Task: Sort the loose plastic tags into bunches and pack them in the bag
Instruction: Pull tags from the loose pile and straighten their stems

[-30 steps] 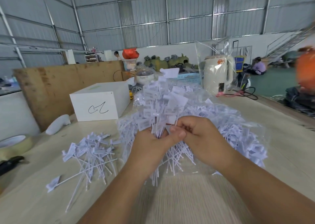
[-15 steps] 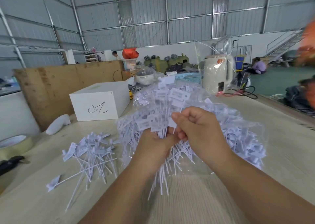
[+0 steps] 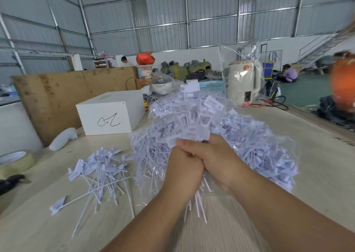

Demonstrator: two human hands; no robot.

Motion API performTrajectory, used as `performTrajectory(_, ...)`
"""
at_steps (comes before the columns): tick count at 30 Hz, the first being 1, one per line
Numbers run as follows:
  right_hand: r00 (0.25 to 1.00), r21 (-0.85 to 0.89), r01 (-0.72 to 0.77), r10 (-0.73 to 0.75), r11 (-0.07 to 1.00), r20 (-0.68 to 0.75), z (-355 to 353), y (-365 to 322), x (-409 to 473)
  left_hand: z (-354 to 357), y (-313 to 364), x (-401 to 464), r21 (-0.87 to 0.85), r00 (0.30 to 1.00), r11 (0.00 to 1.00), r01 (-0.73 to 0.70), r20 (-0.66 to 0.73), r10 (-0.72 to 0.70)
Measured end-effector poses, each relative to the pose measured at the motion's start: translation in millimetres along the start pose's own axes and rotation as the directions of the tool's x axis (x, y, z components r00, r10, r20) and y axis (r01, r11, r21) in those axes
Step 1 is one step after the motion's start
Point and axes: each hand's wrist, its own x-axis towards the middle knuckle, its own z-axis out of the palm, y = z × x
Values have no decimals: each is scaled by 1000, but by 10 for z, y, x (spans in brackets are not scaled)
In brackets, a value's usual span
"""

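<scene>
Centre of frame: the left hand (image 3: 183,177) is curled round the stems of a bunch of tags (image 3: 189,132), label heads fanned above the fist and thin stems projecting below it toward the lower edge; the right hand (image 3: 215,161) is closed against the same bunch from the right, its fingers wrapped over the stems at the left hand's knuckles. Behind and around both hands, centre to right of frame, lies the clear plastic bag (image 3: 269,148), already holding a large mass of tags; too many to count. Left of centre, a loose pile of tags (image 3: 101,171) rests on the wooden table (image 3: 317,171), a few dozen by estimate, with one stray tag (image 3: 57,206) lying apart at lower left. Handling, as a judgement: each tag appears very light, with a flat stiff head and a thin flexible stem; smooth plastic likely slips, so a bunch is best held tight round the stems just below the heads, keeping the heads level. Counted: two hands, one bag, one loose pile, one bunch in hand.
</scene>
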Motion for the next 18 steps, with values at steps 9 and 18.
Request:
performTrajectory(9, 991, 177, -59, 79, 982, -106, -85, 43, 102, -38, -18, -89, 377, 983, 918, -125, 176, 62)
performTrajectory(18, 971, 218, -73, 119, 973, -208, -445, -266, 163, -328, -143, 22, 427, 989, 904, -29, 144, -36)
